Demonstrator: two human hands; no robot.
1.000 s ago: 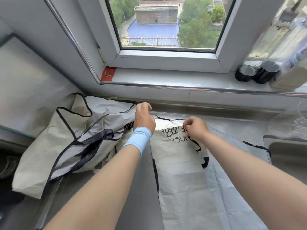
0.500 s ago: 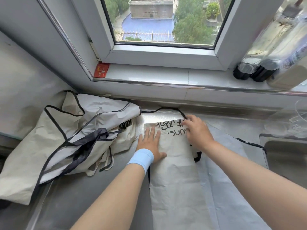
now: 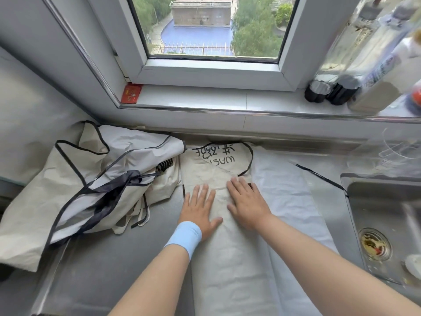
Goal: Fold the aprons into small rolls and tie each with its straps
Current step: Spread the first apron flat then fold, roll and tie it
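Apron under work [image 3: 227, 265]: lies flat on the steel counter [image 3: 102, 281], folded into a long narrow strip running from 12 to 6 o'clock; its printed end sits at 12 o'clock, below the window sill, with a black strap [image 3: 251, 157] looped over it. Left hand [image 3: 199, 208] and right hand [image 3: 247, 201]: side by side on the strip, palms down, fingers straight and spread; pressing the cloth, gripping nothing. Handling, as judged: thin, light, soft, creased cloth, likely to spring open unless held down; best taken at both corners of one short end for rolling, strap kept free for the tie. Further aprons [image 3: 75, 185]: heaped at 9 o'clock, unfolded. Containers: sink [image 3: 376, 201] at 3 o'clock; its drain strainer [image 3: 373, 244] holds small scraps, kind not discernible; bottles [image 3: 337, 55] on the sill at 1 o'clock, contents not discernible.
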